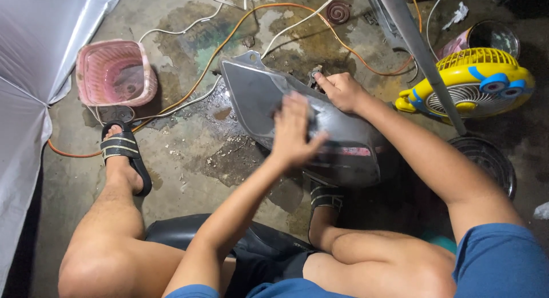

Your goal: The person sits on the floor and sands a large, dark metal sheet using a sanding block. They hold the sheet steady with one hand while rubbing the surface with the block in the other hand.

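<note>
Two bare hands work on one grey metal panel [269,104], a curved vehicle body part with a pinkish-red patch near its right end. The panel sits low over the wet concrete floor [189,155], between the person's feet, tilted with its pointed end up and to the left. Left hand [293,132] lies flat on the panel's upper face, fingers spread and together-ish, palm down; it is motion-blurred, so whether anything is under the palm cannot be told. Right hand [338,91] grips the panel's far top edge, fingers curled over it, closed on the metal. Both forearms reach in from the bottom and right of the view.

Around it: pink plastic basket [114,72] to the left on the floor, well apart from the panel. Orange cable [229,38] and white cable [183,28] run across the floor behind the panel. Yellow fan [474,81] with blue trim lies at right, near a grey metal pole [420,52] that crosses in front of it. Black sandal [123,152] on the left foot; a second sandal just below the panel. White sheet [34,58] along the left edge.
</note>
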